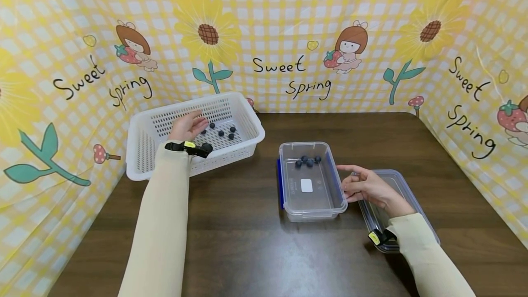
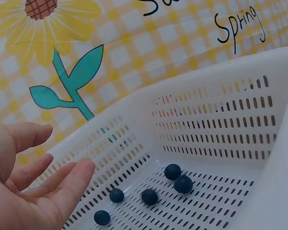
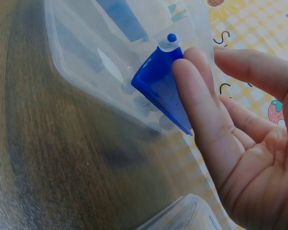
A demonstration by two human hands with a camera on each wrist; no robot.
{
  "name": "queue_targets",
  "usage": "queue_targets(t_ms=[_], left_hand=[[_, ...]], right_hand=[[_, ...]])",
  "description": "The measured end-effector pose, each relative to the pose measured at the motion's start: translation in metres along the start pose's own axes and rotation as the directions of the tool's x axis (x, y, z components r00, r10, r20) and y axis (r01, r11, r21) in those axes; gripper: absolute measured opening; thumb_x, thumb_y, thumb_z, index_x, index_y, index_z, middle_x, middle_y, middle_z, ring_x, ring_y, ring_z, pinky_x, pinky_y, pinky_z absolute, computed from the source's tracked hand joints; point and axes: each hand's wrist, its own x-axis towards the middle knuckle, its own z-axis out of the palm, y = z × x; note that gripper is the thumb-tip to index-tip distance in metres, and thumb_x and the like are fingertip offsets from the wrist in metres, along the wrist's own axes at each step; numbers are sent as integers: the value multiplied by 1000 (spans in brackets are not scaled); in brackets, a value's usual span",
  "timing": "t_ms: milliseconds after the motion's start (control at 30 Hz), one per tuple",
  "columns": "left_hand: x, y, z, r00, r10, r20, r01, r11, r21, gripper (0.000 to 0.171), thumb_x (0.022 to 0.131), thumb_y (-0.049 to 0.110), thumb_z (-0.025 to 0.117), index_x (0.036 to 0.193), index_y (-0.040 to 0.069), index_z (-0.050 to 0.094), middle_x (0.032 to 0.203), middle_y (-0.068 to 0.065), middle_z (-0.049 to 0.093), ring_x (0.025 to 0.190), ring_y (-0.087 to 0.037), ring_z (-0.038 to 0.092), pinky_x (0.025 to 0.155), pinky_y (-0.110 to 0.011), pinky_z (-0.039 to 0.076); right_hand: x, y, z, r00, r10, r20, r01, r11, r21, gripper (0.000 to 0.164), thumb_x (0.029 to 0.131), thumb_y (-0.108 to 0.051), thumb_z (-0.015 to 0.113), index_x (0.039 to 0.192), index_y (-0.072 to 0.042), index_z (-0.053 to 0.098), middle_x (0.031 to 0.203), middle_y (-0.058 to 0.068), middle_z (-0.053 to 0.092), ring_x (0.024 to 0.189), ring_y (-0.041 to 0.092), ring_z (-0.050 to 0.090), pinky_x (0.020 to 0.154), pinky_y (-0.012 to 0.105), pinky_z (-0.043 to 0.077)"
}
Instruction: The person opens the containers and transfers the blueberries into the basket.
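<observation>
My left hand point(image 1: 187, 127) reaches over the white slotted basket point(image 1: 231, 156), its fingers spread and slightly bent with nothing between them. Several blueberries point(image 2: 150, 197) lie on the basket floor just beyond those fingertips. To the right stands a clear plastic container point(image 1: 313, 217) without its lid, more blueberries point(image 1: 310, 163) gathered at its far end. Along its right side, my right hand point(image 1: 371, 189) touches the wall with loosely extended fingers. In the right wrist view these fingertips lie against a hanging blue clip point(image 3: 158, 79) of the container.
The clear lid point(image 1: 402, 184) lies on the brown table point(image 1: 243, 242), partly beneath my right hand and wrist. Another blue clip point(image 1: 281, 184) hangs on the container's left side. A yellow checked cloth point(image 1: 272, 26) surrounds the table at the back and sides.
</observation>
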Motion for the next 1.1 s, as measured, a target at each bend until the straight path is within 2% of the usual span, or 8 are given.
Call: queue_targets(t_ms=[133, 267, 367, 467, 667, 900, 1000, 1100], left_hand=[[-6, -3, 6, 999, 0, 44, 0, 1000, -2, 54, 103, 10, 54, 154, 13, 37, 159, -13, 31, 141, -25, 39, 107, -29, 43], [-13, -3, 22, 992, -40, 116, 38, 999, 21, 55, 103, 10, 52, 155, 14, 34, 160, -11, 29, 143, -25, 36, 108, -29, 42], [-17, -4, 38, 980, -87, 177, 74, 994, 75, 55, 103, 9, 52, 155, 13, 34, 159, -12, 32, 142, -25, 38, 107, -30, 44], [-23, -9, 56, 961, -123, 246, 89, 986, 143, 52, 104, 8, 51, 154, 9, 37, 157, -14, 35, 140, -27, 41, 107, -33, 45], [-37, -32, 94, 926, -161, 342, 66, 960, 272, 47, 102, 5, 54, 148, 1, 43, 150, -21, 44, 135, -33, 47, 107, -40, 45], [-48, -63, 122, 907, -188, 377, 32, 923, 384, 46, 100, 4, 58, 143, -5, 45, 142, -24, 51, 128, -34, 53, 105, -40, 48], [-52, -76, 130, 886, -219, 409, 22, 900, 435, 43, 101, 4, 56, 142, -7, 47, 141, -25, 52, 125, -35, 55, 104, -41, 48], [-56, -90, 136, 857, -272, 437, 23, 869, 495, 40, 102, 3, 54, 140, -8, 49, 140, -27, 52, 124, -37, 56, 106, -44, 46]], right_hand=[[-1, 0, 0, 1000, 5, -4, -5, 1000, -7, 56, 93, 10, 59, 145, -3, 42, 91, 8, 68, 74, 18, 70, 69, 33, 62], [-1, 0, 0, 1000, 6, -2, -6, 1000, -2, 55, 93, 10, 58, 144, -4, 43, 90, 8, 68, 74, 18, 70, 69, 33, 62], [-1, 0, 0, 1000, 5, 4, -5, 1000, 0, 55, 93, 11, 58, 144, -4, 42, 91, 8, 68, 74, 18, 70, 69, 33, 62], [0, -1, 0, 1000, 7, 4, -7, 1000, -4, 56, 94, 10, 58, 145, -3, 41, 91, 8, 68, 74, 18, 70, 69, 33, 62], [0, -2, 0, 1000, 10, -2, -10, 1000, -16, 57, 93, 10, 58, 146, -1, 39, 90, 8, 68, 73, 18, 70, 69, 33, 62], [0, -2, 0, 1000, 15, -7, -15, 1000, -21, 58, 93, 10, 58, 147, 1, 37, 90, 8, 68, 74, 18, 69, 69, 33, 62], [0, -2, 0, 1000, 17, -7, -17, 1000, -22, 57, 94, 10, 58, 146, 0, 38, 90, 8, 68, 74, 18, 69, 69, 33, 62], [0, -3, 0, 1000, 20, -13, -21, 999, -26, 57, 93, 9, 59, 145, -1, 39, 90, 8, 68, 74, 18, 70, 69, 33, 62]])
